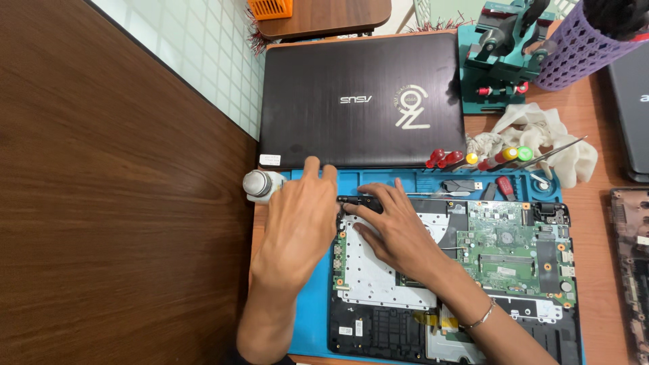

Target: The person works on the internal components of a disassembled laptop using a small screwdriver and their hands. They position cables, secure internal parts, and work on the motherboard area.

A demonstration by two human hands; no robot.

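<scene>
An opened laptop base [514, 270] with a green circuit board [507, 247] and a silvery metal plate [372, 274] lies on a blue work mat [307, 311]. My left hand [297, 223] rests flat on the mat at the base's upper left corner, fingers reaching toward the mat's far edge. My right hand [395, 233] lies on the metal plate, its fingers pinching a small black part [355, 201] at the base's top left corner. A thin bracelet [481, 316] sits on my right wrist.
A closed black laptop [362, 101] lies beyond the mat. Several screwdrivers [473, 161] with red, yellow and green caps, a white cloth [541, 135], a teal metal jig [497, 54], a purple mesh holder [574, 51] and a small round bottle [258, 184] surround it. More laptop parts [632, 257] are right.
</scene>
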